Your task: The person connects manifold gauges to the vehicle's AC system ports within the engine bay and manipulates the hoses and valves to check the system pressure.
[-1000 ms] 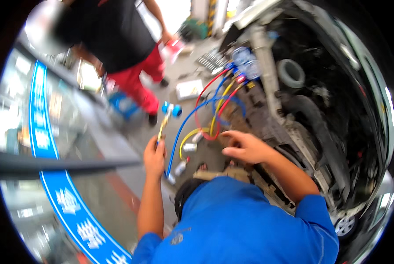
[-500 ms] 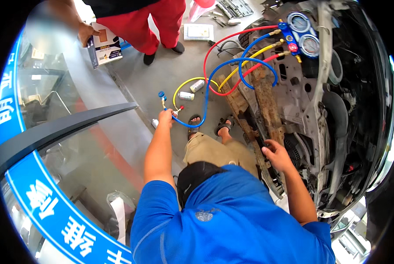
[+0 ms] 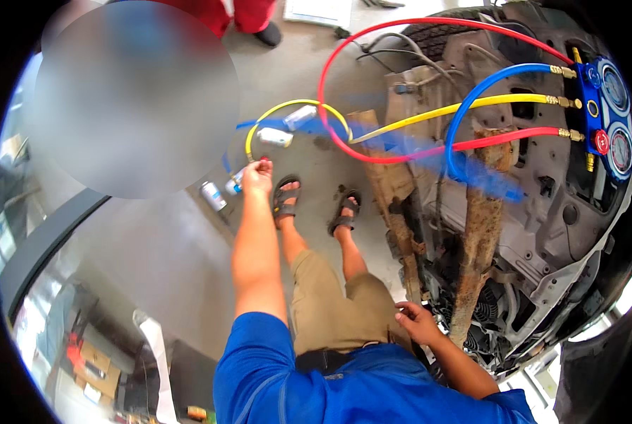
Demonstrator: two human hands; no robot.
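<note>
1. Grey concrete floor point(image 3: 295, 67) fills the middle of the view; with 12 at the far edge, a stripped vehicle front point(image 3: 542, 201) takes up 3 o'clock, and red trousers point(image 3: 252, 14) of another person show between 11 and 12.
2. From the manifold gauge set point(image 3: 598, 116), between 2 and 3 o'clock, the yellow hose point(image 3: 418, 121) runs to the left hand point(image 3: 257, 177) at 10, beside silver cans point(image 3: 275, 137).
3. Left fingers are drawn together narrowly at a red knob by the hose's lower end; whether they grip it or only touch, I cannot tell. The right hand point(image 3: 418, 324), between 4 and 5 o'clock, is loosely curled beside the vehicle, with nothing seen in it.
4. Handling, as I judge it: the hose should be light, bendable but springy, and slick if oily; best held by its brass fitting near the gauges or its lower end. The gauge set looks heavier, its dial faces fragile; its blue body is the safer hold.
5. Long axis: from the gauges, the yellow hose heads towards 9, dipping slightly, turns sharply mid-floor, then arches over so its lower end points to 6. A blurred blue hose point(image 3: 464, 106) and the red hose point(image 3: 321, 88) cross it.
</note>
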